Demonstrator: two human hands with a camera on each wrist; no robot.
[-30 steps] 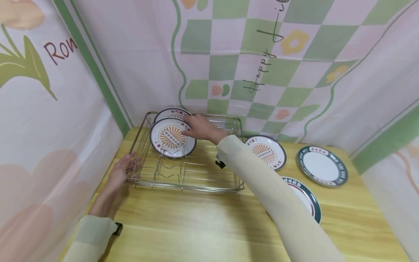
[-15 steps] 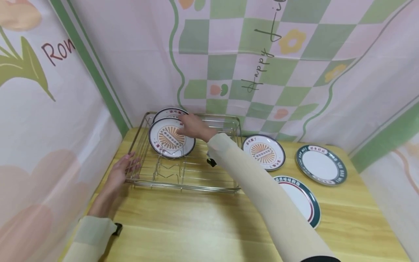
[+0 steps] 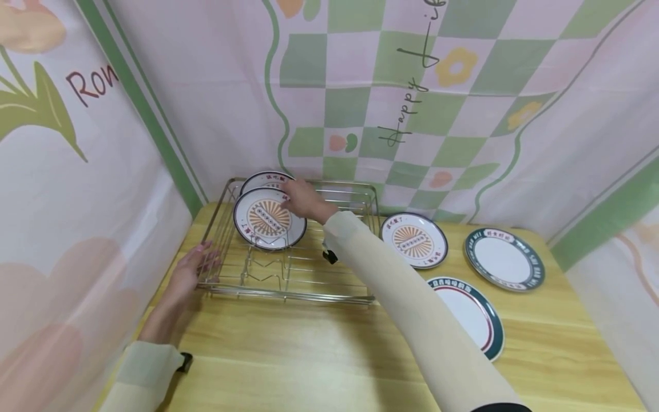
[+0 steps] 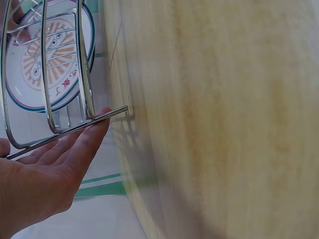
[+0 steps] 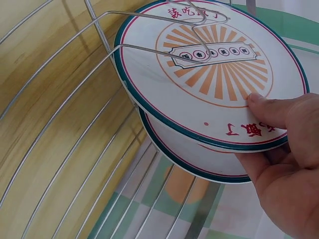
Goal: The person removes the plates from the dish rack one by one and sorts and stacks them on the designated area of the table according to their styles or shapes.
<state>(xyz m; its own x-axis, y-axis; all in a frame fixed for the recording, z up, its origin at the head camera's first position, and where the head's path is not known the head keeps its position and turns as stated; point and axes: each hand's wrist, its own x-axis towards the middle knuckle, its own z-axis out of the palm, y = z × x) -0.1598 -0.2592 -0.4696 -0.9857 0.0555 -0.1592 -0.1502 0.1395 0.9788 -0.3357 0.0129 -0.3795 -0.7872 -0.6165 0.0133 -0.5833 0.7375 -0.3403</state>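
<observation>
A wire dish rack (image 3: 329, 298) stands on the wooden table. My right hand (image 3: 305, 200) pinches the upper right edge of the front sunburst-patterned plate (image 3: 270, 218), which stands tilted in the rack's left part. In the right wrist view the thumb (image 5: 266, 107) lies on that plate's face and the other fingers go behind it. Another plate (image 3: 259, 182) leans right behind, mostly hidden. At the rack's left front corner my left hand (image 3: 190, 268) holds the side wires. The left wrist view shows its fingers (image 4: 92, 142) along the bottom rail, the thumb only partly in view.
To the rack's right lie a sunburst plate (image 3: 414, 240), a green-rimmed plate (image 3: 504, 259) and a nearer green-rimmed plate (image 3: 471, 315), partly covered by my right sleeve (image 3: 412, 309). Patterned cloth (image 3: 355, 103) hangs close behind and beside the table (image 3: 288, 355).
My right hand has shifted slightly left along the front plate's edge, and its forearm has swung left, uncovering more of the plates beside the rack. The left hand stays on the rack.
</observation>
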